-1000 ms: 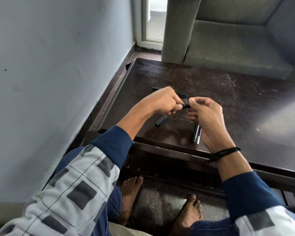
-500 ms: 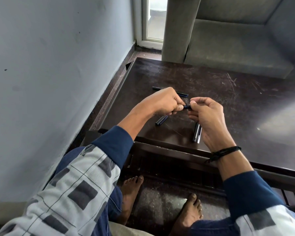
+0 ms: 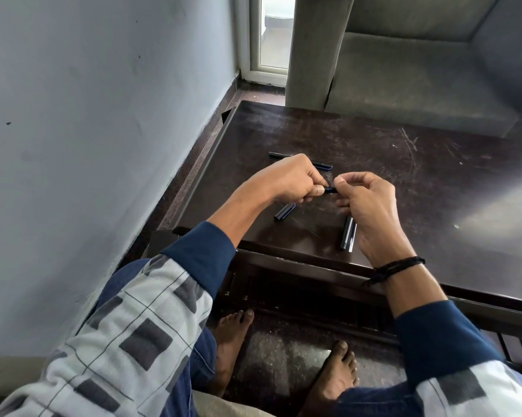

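Little has changed from half a second ago. Both hands hover at the same spot in the middle of the frame, and the short dark blue plastic pen piece (image 3: 330,189) is still bridged between them, just above the dark brown scratched wooden table (image 3: 374,145). The left hand (image 3: 286,182) is curled tight, its thumb and forefinger pinching the piece's left end. The right hand (image 3: 368,203) pinches the right end with thumb and forefinger, its other fingers loosely bent.

The table parts have not moved:
- A dark tubular pen cap (image 3: 284,211) lies below the left hand.
- A silver-and-black pen barrel (image 3: 348,233) lies partly hidden under the right hand.
- A long thin dark pen part (image 3: 323,166) lies behind the left knuckles, its middle covered.

A black cord bracelet (image 3: 395,267) circles the right wrist. A grey fabric sofa (image 3: 404,70) fills the upper right, and a pale blue-grey wall (image 3: 103,115) fills the left.
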{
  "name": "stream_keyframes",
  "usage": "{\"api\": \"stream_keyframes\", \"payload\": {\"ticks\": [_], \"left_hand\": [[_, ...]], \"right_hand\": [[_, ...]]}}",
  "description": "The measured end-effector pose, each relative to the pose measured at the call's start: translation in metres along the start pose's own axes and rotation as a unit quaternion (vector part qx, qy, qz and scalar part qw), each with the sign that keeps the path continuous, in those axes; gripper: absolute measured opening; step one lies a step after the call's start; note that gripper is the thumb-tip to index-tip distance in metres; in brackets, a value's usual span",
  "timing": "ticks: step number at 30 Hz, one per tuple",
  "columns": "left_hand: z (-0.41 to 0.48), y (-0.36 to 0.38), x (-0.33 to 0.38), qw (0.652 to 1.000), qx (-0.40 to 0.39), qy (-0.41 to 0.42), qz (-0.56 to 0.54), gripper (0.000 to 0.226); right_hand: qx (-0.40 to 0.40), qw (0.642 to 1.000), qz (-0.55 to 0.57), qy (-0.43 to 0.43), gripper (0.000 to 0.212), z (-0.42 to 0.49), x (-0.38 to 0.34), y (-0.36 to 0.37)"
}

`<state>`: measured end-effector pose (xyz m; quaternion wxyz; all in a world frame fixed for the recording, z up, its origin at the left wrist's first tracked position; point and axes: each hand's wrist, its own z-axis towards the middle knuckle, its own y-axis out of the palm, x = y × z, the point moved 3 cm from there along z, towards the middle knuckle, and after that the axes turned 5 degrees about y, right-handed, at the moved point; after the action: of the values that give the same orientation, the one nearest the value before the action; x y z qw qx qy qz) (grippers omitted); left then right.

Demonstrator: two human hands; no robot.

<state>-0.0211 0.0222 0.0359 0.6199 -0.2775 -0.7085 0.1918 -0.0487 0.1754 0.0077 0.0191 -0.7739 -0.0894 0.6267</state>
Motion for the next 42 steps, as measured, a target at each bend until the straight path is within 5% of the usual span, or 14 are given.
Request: {"api": "stream_keyframes", "payload": {"ticks": [22,42], "left_hand": [[-0.0019,-0.0084,-0.0005,0.999,0.017,-0.014,-0.043,0.025],[-0.0009,-0.0060,-0.0011,0.999,0.016,-0.011,-0.034,0.024]], "right_hand": [[-0.011,0.996,0.083,0.017,0.010,0.0032,-0.0011,-0.0021],[0.002,0.999,0.042,-0.009,0.011,0.0017,-0.0045,-0.0032]]}}
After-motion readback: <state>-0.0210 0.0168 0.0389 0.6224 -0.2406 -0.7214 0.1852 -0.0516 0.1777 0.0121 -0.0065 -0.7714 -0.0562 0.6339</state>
